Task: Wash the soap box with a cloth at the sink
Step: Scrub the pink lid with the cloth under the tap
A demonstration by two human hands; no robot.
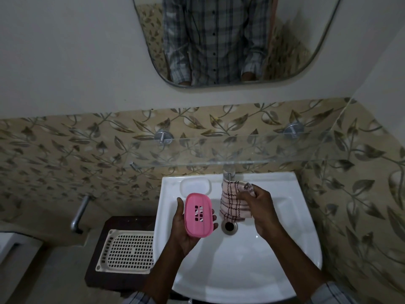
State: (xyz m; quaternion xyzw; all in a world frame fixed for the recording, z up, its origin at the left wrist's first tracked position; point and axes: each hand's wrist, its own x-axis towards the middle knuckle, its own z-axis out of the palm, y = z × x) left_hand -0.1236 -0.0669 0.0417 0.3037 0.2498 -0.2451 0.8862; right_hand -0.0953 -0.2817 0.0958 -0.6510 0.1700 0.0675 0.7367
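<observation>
My left hand (186, 227) holds a pink soap box (198, 215) with drain slots over the left part of the white sink (252, 270), thumb on its left edge and fingers curled round its right side. My right hand (259, 207) grips a pink checked cloth (233, 202), which hangs under the tap (229, 173) and above the drain hole (229, 226). Box and cloth are apart.
A white soap recess (195, 186) is moulded into the sink's back left. A glass shelf (219, 150) juts out above the tap. A cream perforated tray (127, 251) lies on a dark stand left of the sink. A mirror (230, 40) hangs on the wall.
</observation>
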